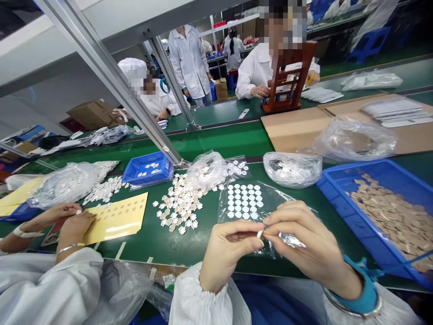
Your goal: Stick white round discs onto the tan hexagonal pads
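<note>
My left hand (233, 246) pinches a small white disc (260, 234) between thumb and fingers, above the near edge of the green bench. Meeting it from the right, my right hand (301, 239) has its fingertips closed on the same disc, most of which they hide. A blue strap circles my right wrist. Just behind my hands, a clear plastic sheet (223, 205) carries rows of round white stickers (245, 201). To the left lies a loose heap of small white-and-tan round parts (182, 203).
On the right stands a large blue bin (333, 192) of tan discs (389, 216). Plastic bags (292, 169) and a small blue tray (147, 169) line the back. At left, a co-worker's hands (72, 225) work over a yellow sheet (117, 221). A metal post (115, 76) rises beyond.
</note>
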Tool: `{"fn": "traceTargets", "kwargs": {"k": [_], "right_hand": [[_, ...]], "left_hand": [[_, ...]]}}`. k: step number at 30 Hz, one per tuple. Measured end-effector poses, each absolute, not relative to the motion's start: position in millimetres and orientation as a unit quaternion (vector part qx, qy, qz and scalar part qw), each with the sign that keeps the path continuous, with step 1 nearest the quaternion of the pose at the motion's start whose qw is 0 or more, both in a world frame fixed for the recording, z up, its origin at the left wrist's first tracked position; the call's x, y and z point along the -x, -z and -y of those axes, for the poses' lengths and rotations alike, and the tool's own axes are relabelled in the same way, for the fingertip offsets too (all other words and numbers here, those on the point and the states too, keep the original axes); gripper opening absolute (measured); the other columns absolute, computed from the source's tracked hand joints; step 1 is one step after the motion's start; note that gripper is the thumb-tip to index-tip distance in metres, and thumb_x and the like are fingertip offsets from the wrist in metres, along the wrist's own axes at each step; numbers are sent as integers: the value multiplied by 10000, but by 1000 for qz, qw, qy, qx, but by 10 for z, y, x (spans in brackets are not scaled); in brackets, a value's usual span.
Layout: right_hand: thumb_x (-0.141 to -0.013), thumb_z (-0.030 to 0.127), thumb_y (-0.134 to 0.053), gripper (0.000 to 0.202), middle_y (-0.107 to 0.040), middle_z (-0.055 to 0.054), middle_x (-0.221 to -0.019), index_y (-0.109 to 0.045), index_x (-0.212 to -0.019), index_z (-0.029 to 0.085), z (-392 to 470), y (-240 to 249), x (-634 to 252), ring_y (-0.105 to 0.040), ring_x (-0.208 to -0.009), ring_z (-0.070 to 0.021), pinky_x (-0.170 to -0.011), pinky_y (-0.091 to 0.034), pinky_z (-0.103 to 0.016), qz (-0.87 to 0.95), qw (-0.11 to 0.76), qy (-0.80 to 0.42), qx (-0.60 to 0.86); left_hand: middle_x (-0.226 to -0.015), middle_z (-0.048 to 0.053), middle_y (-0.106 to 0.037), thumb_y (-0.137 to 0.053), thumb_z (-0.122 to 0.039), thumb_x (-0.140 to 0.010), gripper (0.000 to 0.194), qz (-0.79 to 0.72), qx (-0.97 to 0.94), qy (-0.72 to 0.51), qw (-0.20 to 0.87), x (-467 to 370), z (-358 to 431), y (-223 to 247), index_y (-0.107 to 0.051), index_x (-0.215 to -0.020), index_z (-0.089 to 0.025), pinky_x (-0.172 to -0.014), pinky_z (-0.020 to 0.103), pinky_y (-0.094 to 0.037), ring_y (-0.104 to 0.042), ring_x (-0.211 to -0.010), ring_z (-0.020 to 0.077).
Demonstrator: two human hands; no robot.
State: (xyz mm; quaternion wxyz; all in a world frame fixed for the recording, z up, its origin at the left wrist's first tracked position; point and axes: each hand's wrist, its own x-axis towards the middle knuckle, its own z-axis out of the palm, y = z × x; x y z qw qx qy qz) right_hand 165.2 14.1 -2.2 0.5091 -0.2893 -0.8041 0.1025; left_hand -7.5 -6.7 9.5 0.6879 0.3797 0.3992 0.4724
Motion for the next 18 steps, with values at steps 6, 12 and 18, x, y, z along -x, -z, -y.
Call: {"fn": "traceTargets", "kwargs": {"k": [6, 12, 18], "right_hand": [[-731, 19, -648, 198, -653, -22, -843, -588, -843, 172, -132, -22, -1623, -566, -834, -139, -770, -491, -344, 798, 522, -80, 290], [-725, 20, -654, 197, -667, -18, -813, -575, -821, 173, -118, -42, -1601, -576, -810, -130, -754, -500, -325, 786, 542, -50, 293], [-737, 35, -634, 179, -663, -16, -793, -569, -818, 180, -7, -98, -1608, -598, -760, -134, -721, -507, -334, 774, 558, -65, 293]], "left_hand": [[-775, 20, -756, -794, -184, -656, 173, -374, -323, -476, 727, 16, 76, -61, -765, -825, -200, -714, 197, -533, -683, -706, 111], [-739, 25, -751, -781, -201, -681, 175, -300, -213, -486, 793, -91, 92, -29, -746, -849, -169, -679, 196, -549, -698, -721, 128], [-787, 11, -758, -748, -211, -724, 169, -260, -150, -477, 826, -110, 87, 32, -725, -890, -188, -676, 188, -562, -712, -755, 131]]}}
